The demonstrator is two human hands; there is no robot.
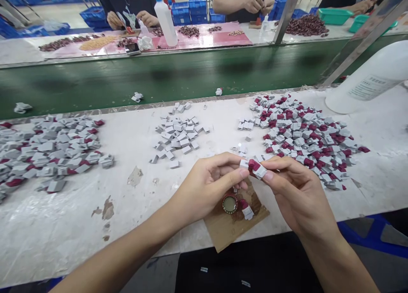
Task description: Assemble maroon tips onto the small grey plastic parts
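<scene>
My left hand (212,182) pinches a small light grey piece (244,164) between thumb and fingertips. Touching it is a dark red and grey piece (256,168), gripped at its right end by my right hand (295,191). Both hands are above a brown board (219,233) at the table's front edge. On this board lie a round bottle cap (230,204), open side up, and another red and grey piece (247,210). A few small grey parts sit just beyond my fingertips.
Grey pieces (180,133) lie mid-table, flanked by a left pile (54,144) and a right pile (299,131), both grey and red. A large white bottle (369,80) leans at right. Beyond the green belt (178,74), people's hands work at another table (19,51).
</scene>
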